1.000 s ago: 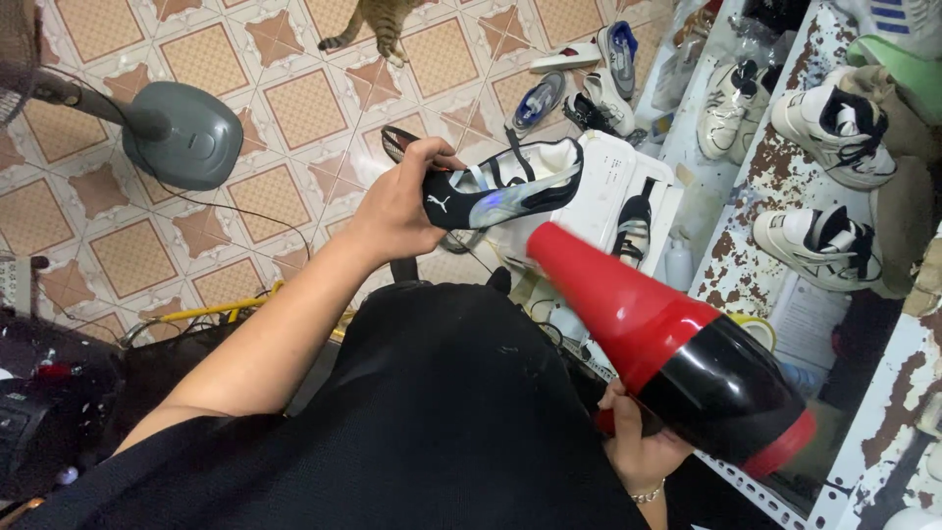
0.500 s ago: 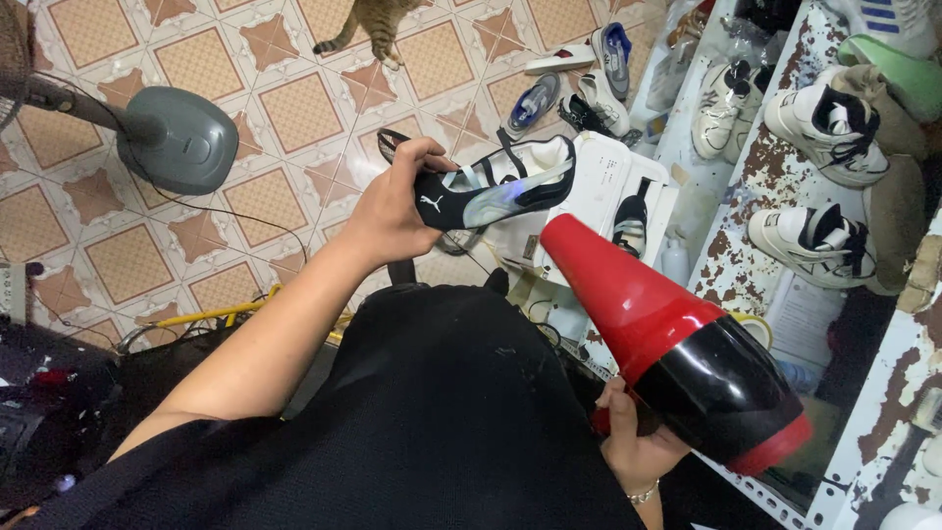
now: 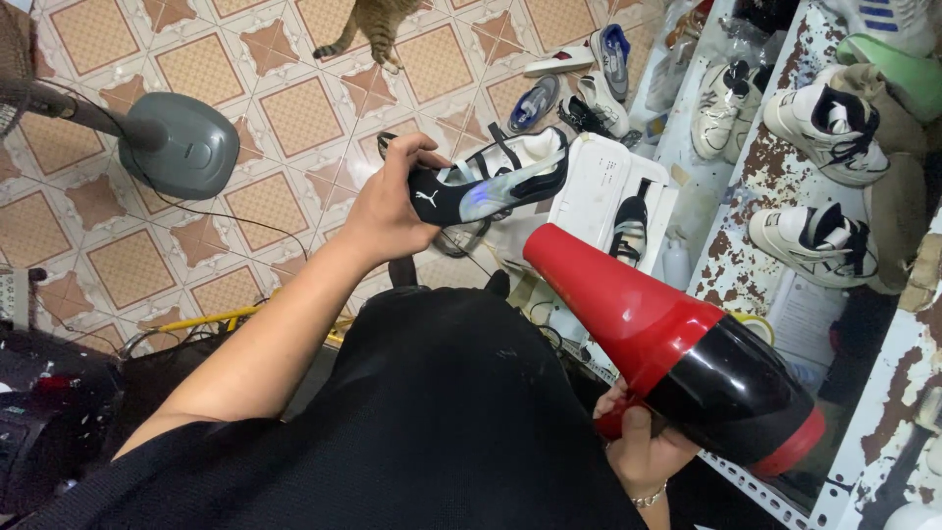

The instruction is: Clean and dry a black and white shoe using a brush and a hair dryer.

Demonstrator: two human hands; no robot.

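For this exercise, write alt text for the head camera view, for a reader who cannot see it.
Seen from above, a person's left hand holds up a black and white shoe while the right hand grips a red and black hair dryer aimed toward it. Around them lie a tiled floor, a fan base, a cat and shelves of sneakers.

Glossy plastic hair dryer (image 3: pixel 677 358)

Grey fan base (image 3: pixel 182 145) stands on patterned tile floor (image 3: pixel 285 113). Beyond fan base, tabby cat (image 3: pixel 368 22) at top edge. Well right of fan base, loose shoes (image 3: pixel 577 86) lie on tiles; farther right, white sneakers (image 3: pixel 819 120) rest on rusty white metal shelves (image 3: pixel 746 240).
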